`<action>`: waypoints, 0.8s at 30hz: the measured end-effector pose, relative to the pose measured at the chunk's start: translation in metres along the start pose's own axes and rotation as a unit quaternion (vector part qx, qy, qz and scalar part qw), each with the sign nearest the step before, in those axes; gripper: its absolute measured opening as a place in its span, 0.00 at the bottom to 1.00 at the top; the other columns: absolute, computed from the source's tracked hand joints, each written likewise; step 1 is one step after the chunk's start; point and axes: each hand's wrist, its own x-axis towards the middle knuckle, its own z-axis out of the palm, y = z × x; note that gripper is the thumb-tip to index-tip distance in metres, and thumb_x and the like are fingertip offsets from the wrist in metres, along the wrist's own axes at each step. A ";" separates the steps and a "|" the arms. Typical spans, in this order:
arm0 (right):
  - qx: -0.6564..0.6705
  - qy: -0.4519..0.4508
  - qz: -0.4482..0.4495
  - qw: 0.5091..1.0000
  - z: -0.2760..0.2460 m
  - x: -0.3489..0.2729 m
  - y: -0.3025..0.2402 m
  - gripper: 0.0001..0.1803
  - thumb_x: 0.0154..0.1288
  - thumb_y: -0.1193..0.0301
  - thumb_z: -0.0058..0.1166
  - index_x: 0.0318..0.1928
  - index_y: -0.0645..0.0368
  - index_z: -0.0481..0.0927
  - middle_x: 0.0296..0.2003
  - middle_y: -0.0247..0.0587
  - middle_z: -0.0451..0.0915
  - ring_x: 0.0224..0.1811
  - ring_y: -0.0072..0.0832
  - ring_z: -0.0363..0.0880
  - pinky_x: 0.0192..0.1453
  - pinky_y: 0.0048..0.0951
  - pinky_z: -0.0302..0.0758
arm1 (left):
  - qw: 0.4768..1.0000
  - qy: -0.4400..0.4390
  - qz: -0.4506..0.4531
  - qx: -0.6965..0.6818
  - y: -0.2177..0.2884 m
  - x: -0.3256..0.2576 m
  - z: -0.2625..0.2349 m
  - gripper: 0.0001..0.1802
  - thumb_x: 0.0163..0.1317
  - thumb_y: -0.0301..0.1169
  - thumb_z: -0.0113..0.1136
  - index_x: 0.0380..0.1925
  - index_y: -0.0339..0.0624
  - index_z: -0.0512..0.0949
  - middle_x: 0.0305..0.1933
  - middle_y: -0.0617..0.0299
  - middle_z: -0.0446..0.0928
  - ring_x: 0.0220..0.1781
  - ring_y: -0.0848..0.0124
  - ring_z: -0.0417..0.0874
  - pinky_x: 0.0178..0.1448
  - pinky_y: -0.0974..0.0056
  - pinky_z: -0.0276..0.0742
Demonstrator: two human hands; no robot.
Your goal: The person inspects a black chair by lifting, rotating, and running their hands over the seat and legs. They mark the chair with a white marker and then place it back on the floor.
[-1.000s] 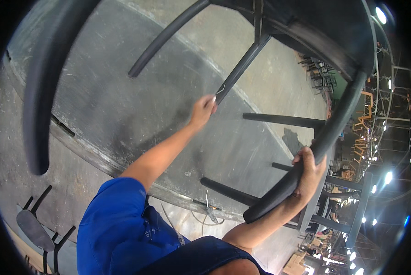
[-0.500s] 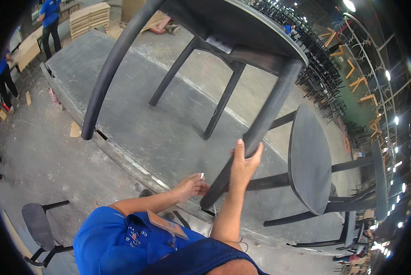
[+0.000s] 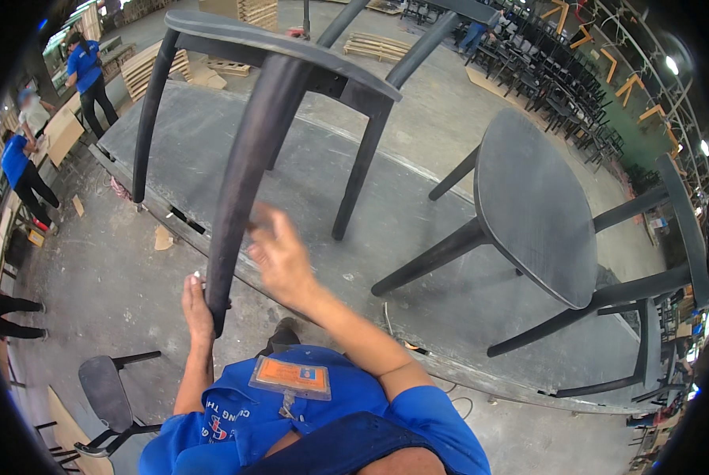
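- The black wooden chair [image 3: 323, 67] we are handling is over the left half of the grey-topped worktable [image 3: 346, 273], its nearest leg [image 3: 240, 182] slanting out past the near edge toward us; we cannot tell whether its other feet bear on the top.
- Our left hand [image 3: 199, 310] is clamped around that leg's lower end, thumb along one side, a fingertip showing on the other.
- Our right hand [image 3: 282, 261] is just beside the leg, fingers apart and half curled; blur keeps us from telling whether they touch it.
- To our right, a second black chair with an oval seat [image 3: 536, 206] stands on the worktable, blocking part of its right end.
- On the floor to our left stands another dark chair [image 3: 107, 392].
- A cardboard scrap [image 3: 163, 237] lies beyond it, near the table.
- Farther left, two co-workers in blue shirts [image 3: 87, 67] stand near wooden pallets [image 3: 153, 67].
- Beyond the table, massed black chairs [image 3: 532, 87] crowd the floor.
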 end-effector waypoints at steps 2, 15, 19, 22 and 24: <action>-0.009 0.097 0.036 0.995 -0.024 0.019 0.052 0.18 0.68 0.61 0.49 0.45 0.66 0.76 0.50 0.55 0.72 0.51 0.49 0.73 0.56 0.40 0.71 | 1.000 0.004 0.015 0.011 0.001 0.005 -0.014 0.20 0.73 0.44 0.35 0.37 0.38 0.69 0.22 0.58 0.72 0.16 0.69 0.75 0.18 0.67 0.73; 0.068 0.329 0.165 0.927 -0.073 0.132 0.243 0.17 0.58 0.77 0.59 0.48 0.66 0.72 0.43 0.43 0.78 0.44 0.28 0.80 0.48 0.24 0.75 | 0.992 0.027 0.025 0.118 -0.042 0.028 -0.056 0.19 0.72 0.45 0.38 0.34 0.42 0.70 0.20 0.62 0.69 0.15 0.73 0.71 0.19 0.67 0.68; 0.060 0.253 0.153 0.953 -0.075 0.109 0.256 0.18 0.62 0.78 0.55 0.52 0.66 0.69 0.46 0.41 0.76 0.49 0.24 0.76 0.51 0.22 0.72 | 0.997 0.047 0.017 0.062 -0.063 0.043 -0.073 0.18 0.72 0.45 0.39 0.34 0.43 0.71 0.21 0.68 0.66 0.20 0.78 0.66 0.23 0.69 0.61; 0.209 0.193 0.314 0.906 -0.066 0.076 0.284 0.29 0.68 0.60 0.47 0.64 0.62 0.60 0.59 0.44 0.68 0.61 0.30 0.67 0.62 0.30 0.64 | 0.997 0.074 -0.016 0.030 -0.075 0.051 -0.084 0.17 0.71 0.44 0.41 0.34 0.44 0.73 0.23 0.71 0.64 0.23 0.81 0.61 0.26 0.71 0.55; 0.373 0.110 0.394 0.833 -0.049 0.063 0.304 0.42 0.70 0.41 0.35 0.71 0.60 0.48 0.68 0.44 0.57 0.70 0.34 0.56 0.70 0.35 0.54 | 0.995 0.078 -0.009 0.064 -0.080 0.057 -0.086 0.19 0.71 0.46 0.43 0.42 0.43 0.75 0.31 0.62 0.74 0.25 0.74 0.74 0.27 0.66 0.72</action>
